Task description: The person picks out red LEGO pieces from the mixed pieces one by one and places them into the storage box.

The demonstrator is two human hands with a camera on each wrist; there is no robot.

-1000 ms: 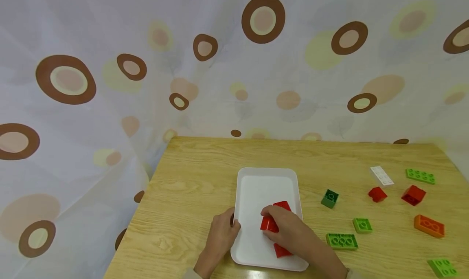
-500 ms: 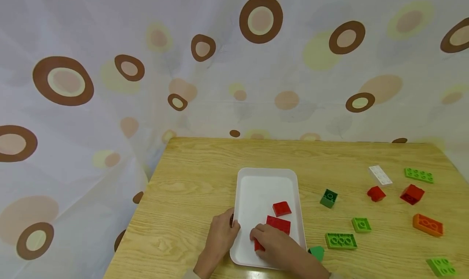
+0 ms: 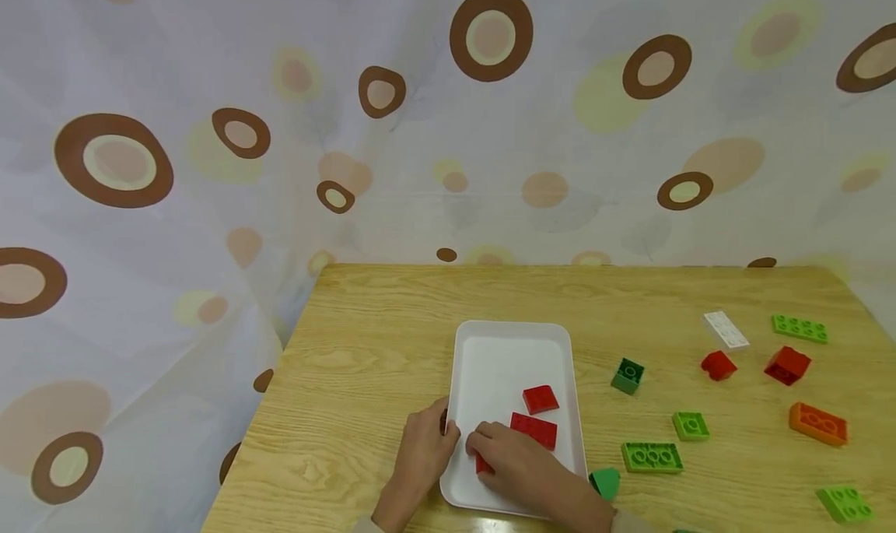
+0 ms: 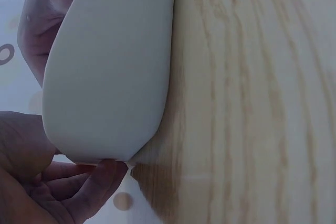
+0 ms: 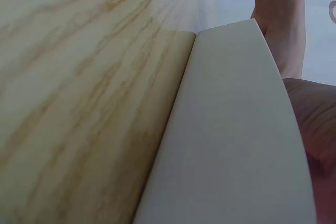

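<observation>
In the head view, a white tray (image 3: 500,358) lies on the wooden table. My left hand (image 3: 425,445) grips its left rim, thumb on top and fingers against the outer wall; the left wrist view shows those fingertips (image 4: 107,174) at the tray's underside edge. Inside the tray's lower part, my right hand (image 3: 514,459) pinches a red brick (image 3: 482,464), mostly hidden under the fingers. Just above that hand lies a second red brick (image 3: 537,429), and beyond it a third red brick (image 3: 541,399). The right wrist view has the tray's side wall (image 5: 226,129) in front of the right hand.
Right of the tray lie a green rounded block (image 3: 605,483), a dark green brick (image 3: 628,376), light green bricks (image 3: 652,457), an orange brick (image 3: 818,424), red blocks (image 3: 788,365) and a white plate brick (image 3: 726,330). A patterned curtain (image 3: 420,128) hangs behind the table.
My right hand let go of the middle red brick, moved toward the tray's lower left, took hold of the lower one and shifted it left. My left hand stays on the rim.
</observation>
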